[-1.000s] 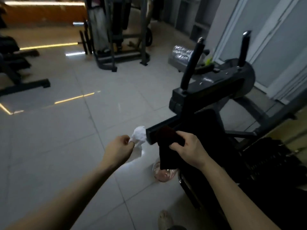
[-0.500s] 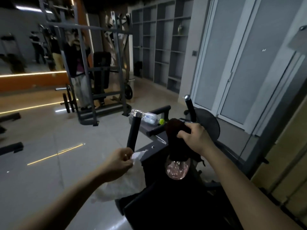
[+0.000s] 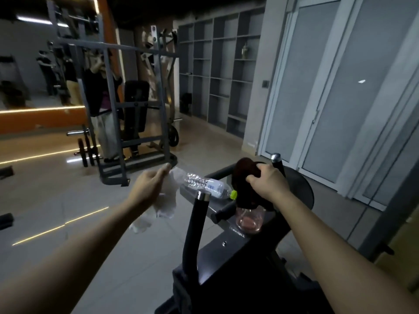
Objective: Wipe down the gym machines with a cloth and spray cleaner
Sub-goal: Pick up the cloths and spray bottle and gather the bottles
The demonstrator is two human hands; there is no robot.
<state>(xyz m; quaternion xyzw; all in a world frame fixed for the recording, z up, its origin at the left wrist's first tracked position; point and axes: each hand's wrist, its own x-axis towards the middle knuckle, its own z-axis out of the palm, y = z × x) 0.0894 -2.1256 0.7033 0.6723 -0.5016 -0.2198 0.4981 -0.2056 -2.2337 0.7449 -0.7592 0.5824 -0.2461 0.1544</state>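
My left hand (image 3: 149, 184) pinches a white cloth (image 3: 165, 200) that hangs down just left of the black gym machine (image 3: 238, 257). My right hand (image 3: 267, 182) grips the dark top of a spray bottle (image 3: 246, 173); its clear body (image 3: 249, 219) with pink liquid hangs over the machine's frame. One black upright handle with a chrome cap (image 3: 201, 207) stands between my hands. A second handle (image 3: 276, 160) rises just behind my right hand.
A clear plastic water bottle (image 3: 208, 185) with a green cap lies on the machine's ledge. A grey rack machine (image 3: 127, 123) stands farther back, with a person beside it. Grey shelving (image 3: 217, 71) and frosted glass doors (image 3: 328, 87) line the right side. Tiled floor (image 3: 56, 211) stretches left.
The view has lifted from the floor to the room. My right hand carried the spray bottle up from the machine's lower bar to the handles. My left hand rose with the cloth.
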